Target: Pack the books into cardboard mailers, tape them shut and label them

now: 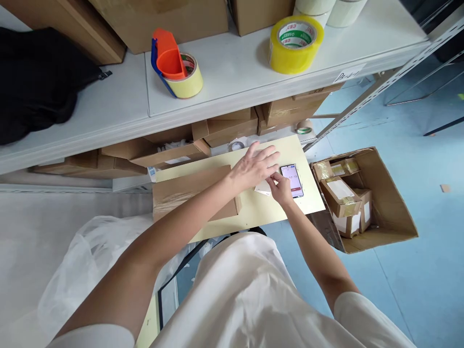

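Observation:
My left hand (pixel 254 167) is over the small pale table (pixel 250 212), its fingers stretched out and apart. Just under its fingertips, my right hand (pixel 282 189) is closed in a pinch; whatever lies between the fingertips is hidden. Small white paper pieces (pixel 263 187), perhaps labels, lie partly covered beneath both hands. Right beside my right hand, a phone (pixel 292 181) rests face up with a timer on its screen. A long closed cardboard box (pixel 195 188) with clear tape lies on the table's left half, below my left forearm.
An open carton (pixel 395 217) holding several small taped boxes stands right of the table. Above, a grey shelf (pixel 228 72) carries a yellow tape roll (pixel 296 46), an orange tape dispenser (pixel 174 63) and a black bag (pixel 39 77). Clear plastic (pixel 94 261) heaps at left.

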Demonstrator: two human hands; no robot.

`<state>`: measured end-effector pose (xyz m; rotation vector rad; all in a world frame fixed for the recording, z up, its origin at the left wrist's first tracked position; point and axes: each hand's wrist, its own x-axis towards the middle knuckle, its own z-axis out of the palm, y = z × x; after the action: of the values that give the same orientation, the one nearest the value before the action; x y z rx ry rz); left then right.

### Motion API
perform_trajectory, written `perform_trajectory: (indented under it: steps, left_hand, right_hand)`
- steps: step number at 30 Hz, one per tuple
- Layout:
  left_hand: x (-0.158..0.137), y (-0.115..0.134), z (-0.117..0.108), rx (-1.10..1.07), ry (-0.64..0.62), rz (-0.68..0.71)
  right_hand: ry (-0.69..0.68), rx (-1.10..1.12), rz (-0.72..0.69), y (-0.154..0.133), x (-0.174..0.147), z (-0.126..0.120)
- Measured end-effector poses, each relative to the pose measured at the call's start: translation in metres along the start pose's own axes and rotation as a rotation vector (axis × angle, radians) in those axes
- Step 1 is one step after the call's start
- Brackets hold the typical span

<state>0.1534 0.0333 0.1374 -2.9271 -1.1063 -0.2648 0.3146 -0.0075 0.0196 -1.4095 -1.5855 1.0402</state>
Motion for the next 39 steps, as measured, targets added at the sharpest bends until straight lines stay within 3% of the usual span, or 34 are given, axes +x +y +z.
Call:
perform_trajectory:
  steps: [2, 7, 13, 17, 23, 28, 31, 34, 36, 39]
  left_hand:
    - [0.008, 0.002, 0.006, 0.051, -0.078, 0.047]
    - [0.017, -0.006, 0.013, -0.010, -0.140, -0.018]
    - [0.013, -0.017, 0.014, -0.251, -0.140, -0.261]
    - [0.012, -0.033, 0.004, -0.326, -0.203, -0.412]
    - [-0.001, -0.050, -0.018, -0.369, -0.029, -0.669]
    - [-0.033, -0.040, -0.026, -0.483, 0.073, -0.700]
    - [-0.052, -0.024, -0.034, -0.548, 0.126, -0.725]
    - [-0.076, -0.007, -0.046, -0.607, 0.167, -0.751]
    - [-0.100, 0.001, -0.053, -0.684, 0.204, -0.789]
    - [-0.141, 0.012, -0.055, -0.980, 0.293, -0.891]
  right_hand:
    - [0.006, -0.026, -0.019, 0.001, 0.001, -0.001]
    - [-0.006, -0.131, 0.041, 0.013, 0.000, -0.001]
    - [0.050, -0.050, 0.030, 0.026, -0.002, 0.004]
    - [0.040, -0.014, 0.073, 0.039, -0.003, 0.004]
    - [0.059, 0.048, 0.139, 0.053, 0.015, 0.009]
    - [0.076, 0.156, 0.054, 0.012, 0.023, 0.006]
    - [-0.106, 0.391, -0.017, -0.035, 0.011, 0.005]
    - [-0.231, 0.470, -0.035, -0.073, -0.005, 0.008]
    - [-0.216, 0.461, -0.022, -0.086, -0.013, 0.010]
    - [-0.169, 0.392, -0.053, -0.097, -0.020, 0.010]
